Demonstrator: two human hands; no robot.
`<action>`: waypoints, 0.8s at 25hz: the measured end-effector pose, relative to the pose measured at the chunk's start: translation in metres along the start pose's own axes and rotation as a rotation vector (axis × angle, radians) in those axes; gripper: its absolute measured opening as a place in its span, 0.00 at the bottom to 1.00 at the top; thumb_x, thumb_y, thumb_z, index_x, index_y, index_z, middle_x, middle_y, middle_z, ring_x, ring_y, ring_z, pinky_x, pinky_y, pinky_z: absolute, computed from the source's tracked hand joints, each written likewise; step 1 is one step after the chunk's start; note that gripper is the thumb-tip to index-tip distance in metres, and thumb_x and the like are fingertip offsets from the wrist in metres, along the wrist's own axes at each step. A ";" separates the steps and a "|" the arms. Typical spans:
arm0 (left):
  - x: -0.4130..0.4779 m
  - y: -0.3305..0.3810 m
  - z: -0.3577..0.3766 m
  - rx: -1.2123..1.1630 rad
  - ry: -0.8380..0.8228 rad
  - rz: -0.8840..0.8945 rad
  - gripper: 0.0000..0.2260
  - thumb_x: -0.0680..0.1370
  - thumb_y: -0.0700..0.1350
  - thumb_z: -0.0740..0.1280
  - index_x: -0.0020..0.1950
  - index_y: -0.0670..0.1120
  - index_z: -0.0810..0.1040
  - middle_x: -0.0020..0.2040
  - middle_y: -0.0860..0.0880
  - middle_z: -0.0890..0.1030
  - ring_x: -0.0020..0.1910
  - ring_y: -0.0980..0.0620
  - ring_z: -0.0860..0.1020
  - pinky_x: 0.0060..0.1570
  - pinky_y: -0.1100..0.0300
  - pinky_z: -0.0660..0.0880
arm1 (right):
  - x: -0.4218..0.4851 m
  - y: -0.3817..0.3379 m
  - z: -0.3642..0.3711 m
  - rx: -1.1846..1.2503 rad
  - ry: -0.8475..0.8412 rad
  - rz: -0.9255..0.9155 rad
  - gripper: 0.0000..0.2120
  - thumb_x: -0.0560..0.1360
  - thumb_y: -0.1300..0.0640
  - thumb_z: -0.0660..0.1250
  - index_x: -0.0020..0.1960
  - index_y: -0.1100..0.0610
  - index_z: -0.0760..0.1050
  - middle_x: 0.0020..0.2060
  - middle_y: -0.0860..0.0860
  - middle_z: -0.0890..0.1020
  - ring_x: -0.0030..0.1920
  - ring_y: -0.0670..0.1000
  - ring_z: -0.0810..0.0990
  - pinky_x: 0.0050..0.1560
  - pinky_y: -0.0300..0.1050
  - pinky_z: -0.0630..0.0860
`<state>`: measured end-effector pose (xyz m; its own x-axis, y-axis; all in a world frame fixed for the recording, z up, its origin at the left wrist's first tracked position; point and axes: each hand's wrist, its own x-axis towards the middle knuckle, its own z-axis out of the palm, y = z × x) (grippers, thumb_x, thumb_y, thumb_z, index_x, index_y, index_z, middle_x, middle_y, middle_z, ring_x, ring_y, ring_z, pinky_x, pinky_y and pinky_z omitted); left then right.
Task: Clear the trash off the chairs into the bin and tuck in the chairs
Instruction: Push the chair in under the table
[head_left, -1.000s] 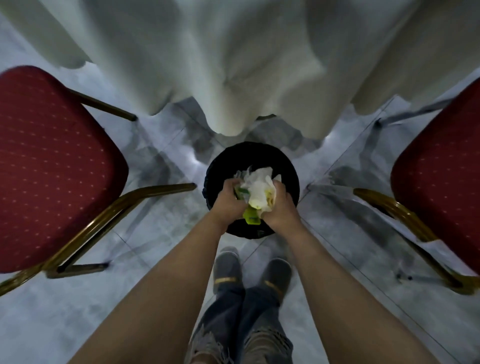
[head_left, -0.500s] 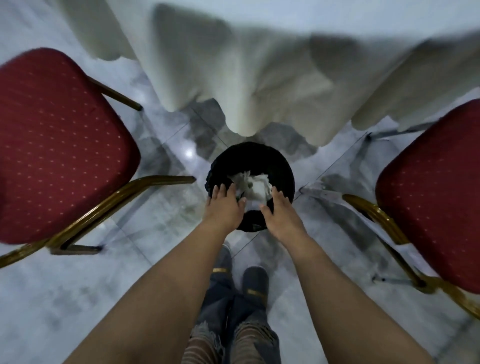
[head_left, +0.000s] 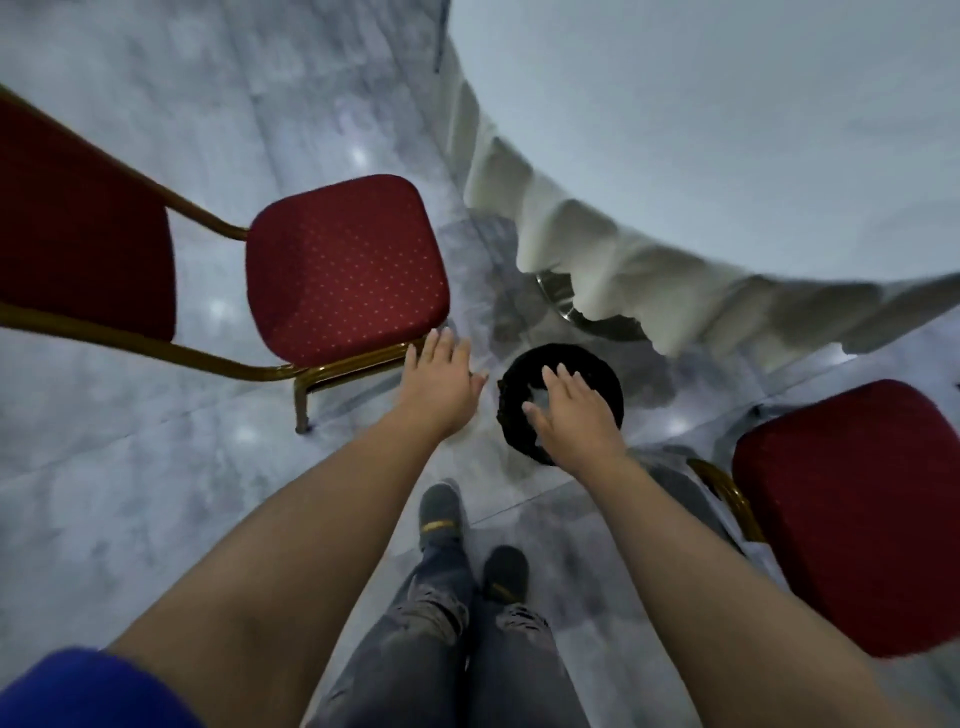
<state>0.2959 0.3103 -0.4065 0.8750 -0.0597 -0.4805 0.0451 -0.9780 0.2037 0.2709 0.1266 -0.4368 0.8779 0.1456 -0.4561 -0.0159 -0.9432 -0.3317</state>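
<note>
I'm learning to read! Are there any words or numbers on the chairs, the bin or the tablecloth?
There are none to read. The left chair has only a pattern of dots. The right chair, the bin and the tablecloth show no writing.

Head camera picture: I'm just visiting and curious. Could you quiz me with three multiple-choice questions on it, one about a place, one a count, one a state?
1. Where does the black bin stand?
A. on a chair seat
B. on the table
C. on the floor by the tablecloth hem

2. How many red chairs show?
A. two
B. one
C. four

3. How are the left hand and the right hand?
A. both clutch paper
B. both open, holding nothing
C. both in pockets

Answers: 1 C, it sits on grey tiles beside the hanging cloth. 2 A, the left chair and the right chair. 3 B, fingers straight, nothing in them.
</note>
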 end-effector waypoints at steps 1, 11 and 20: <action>-0.016 -0.009 -0.012 -0.020 0.039 -0.016 0.27 0.84 0.56 0.48 0.80 0.46 0.51 0.80 0.44 0.49 0.79 0.46 0.45 0.77 0.46 0.43 | -0.007 -0.014 -0.010 -0.022 0.021 -0.045 0.31 0.82 0.42 0.50 0.80 0.55 0.51 0.80 0.54 0.54 0.79 0.55 0.52 0.77 0.55 0.53; -0.123 -0.166 -0.113 -0.072 0.347 -0.248 0.27 0.84 0.57 0.47 0.80 0.47 0.53 0.80 0.44 0.51 0.79 0.45 0.47 0.77 0.45 0.44 | -0.050 -0.195 -0.029 -0.100 0.132 -0.426 0.30 0.82 0.40 0.49 0.80 0.52 0.52 0.80 0.51 0.55 0.79 0.52 0.52 0.78 0.52 0.51; -0.191 -0.370 -0.167 -0.076 0.529 -0.349 0.26 0.84 0.56 0.48 0.80 0.46 0.54 0.81 0.44 0.50 0.79 0.47 0.44 0.77 0.47 0.42 | -0.042 -0.406 0.030 -0.081 0.171 -0.527 0.29 0.83 0.41 0.48 0.80 0.52 0.50 0.80 0.50 0.53 0.80 0.51 0.50 0.78 0.51 0.50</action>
<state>0.1928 0.7173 -0.2482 0.9216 0.3852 -0.0474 0.3872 -0.9042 0.1803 0.2260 0.5123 -0.3076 0.8227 0.5591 -0.1030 0.4768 -0.7772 -0.4107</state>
